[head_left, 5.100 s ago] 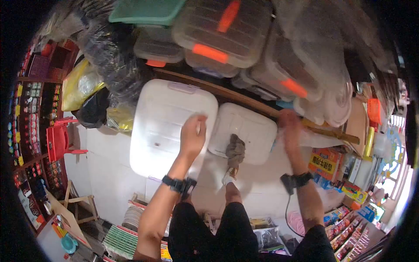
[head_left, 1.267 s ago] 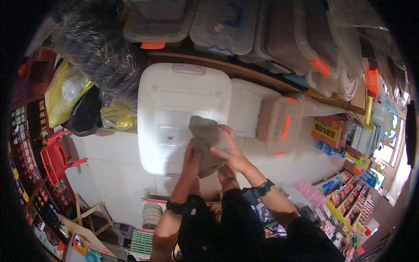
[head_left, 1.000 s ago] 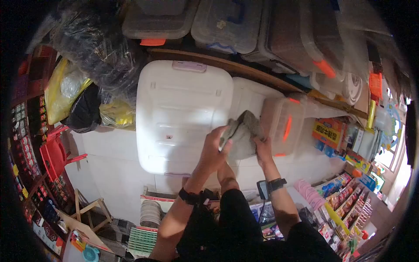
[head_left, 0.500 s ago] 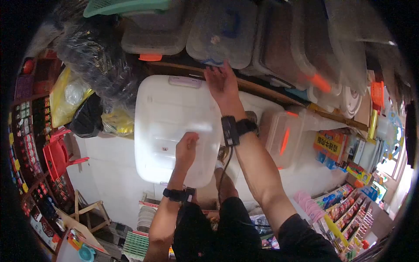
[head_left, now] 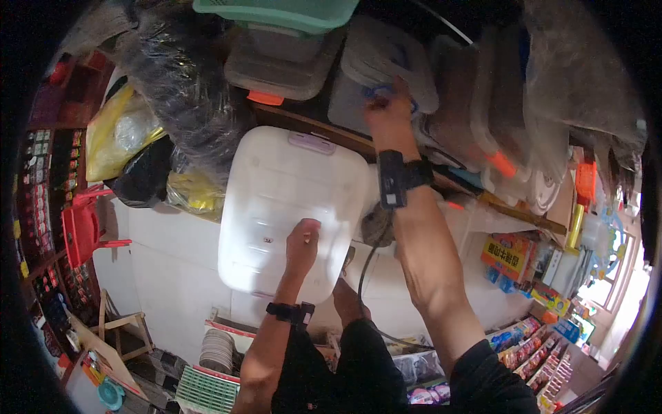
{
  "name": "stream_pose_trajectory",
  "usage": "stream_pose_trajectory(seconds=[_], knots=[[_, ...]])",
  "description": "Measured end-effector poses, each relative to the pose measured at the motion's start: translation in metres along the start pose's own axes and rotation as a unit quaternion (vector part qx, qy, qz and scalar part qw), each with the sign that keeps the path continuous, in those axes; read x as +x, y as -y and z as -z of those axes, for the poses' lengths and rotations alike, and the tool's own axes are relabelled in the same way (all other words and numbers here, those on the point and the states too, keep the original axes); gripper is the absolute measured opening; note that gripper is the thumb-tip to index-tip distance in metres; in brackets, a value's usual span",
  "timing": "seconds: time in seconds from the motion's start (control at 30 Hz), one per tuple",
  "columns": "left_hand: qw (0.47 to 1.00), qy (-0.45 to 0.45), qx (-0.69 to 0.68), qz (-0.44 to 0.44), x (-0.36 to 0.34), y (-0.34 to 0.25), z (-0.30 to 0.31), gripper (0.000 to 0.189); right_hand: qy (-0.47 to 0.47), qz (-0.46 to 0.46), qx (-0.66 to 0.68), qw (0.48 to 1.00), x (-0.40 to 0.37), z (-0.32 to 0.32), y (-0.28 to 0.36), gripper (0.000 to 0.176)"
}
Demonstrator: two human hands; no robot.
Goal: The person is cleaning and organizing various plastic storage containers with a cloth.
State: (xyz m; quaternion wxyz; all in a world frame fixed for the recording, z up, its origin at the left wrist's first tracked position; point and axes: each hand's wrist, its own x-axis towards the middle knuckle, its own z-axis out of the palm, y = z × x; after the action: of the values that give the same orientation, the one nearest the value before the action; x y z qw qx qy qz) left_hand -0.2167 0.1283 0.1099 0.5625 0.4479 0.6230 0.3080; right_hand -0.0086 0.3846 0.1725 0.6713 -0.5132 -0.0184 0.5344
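Observation:
My right hand [head_left: 392, 114] reaches up to the shelf, its fingers curled around the blue latch of a clear plastic storage box [head_left: 389, 52]. That box tips forward from the row. Below, my left hand [head_left: 302, 241] hovers over the lid of a large white storage box [head_left: 258, 200], fingers curled in with nothing visible in them. The white box has a pale purple latch [head_left: 312, 143] on its far edge and stands in front of my legs. A black strap with a small device circles each wrist.
More clear boxes with orange latches [head_left: 265, 98] line the shelf [head_left: 348, 138], with a green basket [head_left: 283, 14] on top. Plastic-wrapped bags [head_left: 186, 90] crowd the left, near a red chair [head_left: 81, 228]. A cable hangs beside my right arm. Packaged goods [head_left: 531, 345] fill racks at right.
My right hand has gone from open at the clear box's lower edge to closed on its blue latch, and the box has tilted forward. The view has shifted slightly; my left hand stays curled.

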Motion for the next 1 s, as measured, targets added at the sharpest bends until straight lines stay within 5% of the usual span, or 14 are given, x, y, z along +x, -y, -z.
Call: stream_pose_trajectory(seconds=[0.1, 0.2, 0.23, 0.3, 0.37, 0.4, 0.43, 0.47, 0.63, 0.7, 0.77, 0.8, 0.87, 1.0], knots=[[0.998, -0.010, -0.050, -0.032, -0.004, -0.008, 0.010, 0.012, 0.091, 0.096, -0.085, 0.988, 0.007, 0.055, -0.010, 0.042], [0.996, -0.022, -0.078, -0.047, -0.001, -0.022, 0.022, 0.012, 0.223, 0.061, -0.013, 0.973, -0.076, 0.056, 0.007, 0.043], [0.995, -0.033, -0.085, -0.047, -0.001, -0.025, 0.028, 0.012, 0.221, 0.063, -0.012, 0.973, -0.108, 0.048, 0.011, 0.043], [0.979, -0.043, -0.192, -0.060, -0.006, -0.065, 0.054, 0.015, 0.027, -0.008, 0.059, 0.998, -0.177, 0.022, 0.023, 0.038], [0.976, -0.051, -0.192, -0.086, -0.015, -0.094, 0.079, 0.018, -0.045, -0.051, 0.041, 0.997, -0.237, 0.025, 0.031, 0.035], [0.987, -0.039, -0.146, -0.052, -0.015, -0.089, 0.081, 0.044, -0.057, -0.072, 0.029, 0.995, -0.241, 0.049, 0.026, 0.039], [0.985, -0.039, -0.153, -0.075, -0.017, -0.095, 0.090, 0.051, -0.072, -0.094, 0.022, 0.993, -0.245, 0.075, 0.019, 0.044], [0.985, -0.044, -0.159, -0.046, -0.024, -0.104, 0.103, 0.039, -0.082, -0.101, 0.033, 0.991, -0.265, 0.088, 0.012, 0.044], [0.988, -0.058, -0.144, 0.006, -0.038, -0.097, 0.125, 0.032, -0.004, -0.197, -0.059, 0.979, -0.294, 0.154, -0.014, 0.045], [0.971, -0.147, -0.183, 0.041, -0.051, -0.076, 0.131, 0.036, 0.006, -0.236, -0.110, 0.965, -0.298, 0.166, -0.017, 0.047], [0.958, -0.198, -0.195, 0.077, -0.067, -0.069, 0.134, 0.036, 0.113, -0.200, -0.217, 0.949, -0.293, 0.167, -0.020, 0.049], [0.951, -0.222, -0.201, 0.075, -0.077, -0.060, 0.138, 0.036, 0.118, -0.189, -0.250, 0.942, -0.288, 0.170, -0.022, 0.032], [0.940, -0.264, -0.203, 0.076, -0.094, -0.041, 0.147, 0.037, 0.142, -0.191, -0.267, 0.934, -0.269, 0.201, -0.029, 0.026], [0.968, -0.133, -0.212, 0.019, -0.122, -0.018, 0.165, 0.038, 0.072, -0.153, -0.226, 0.959, -0.235, 0.243, -0.033, 0.030]])
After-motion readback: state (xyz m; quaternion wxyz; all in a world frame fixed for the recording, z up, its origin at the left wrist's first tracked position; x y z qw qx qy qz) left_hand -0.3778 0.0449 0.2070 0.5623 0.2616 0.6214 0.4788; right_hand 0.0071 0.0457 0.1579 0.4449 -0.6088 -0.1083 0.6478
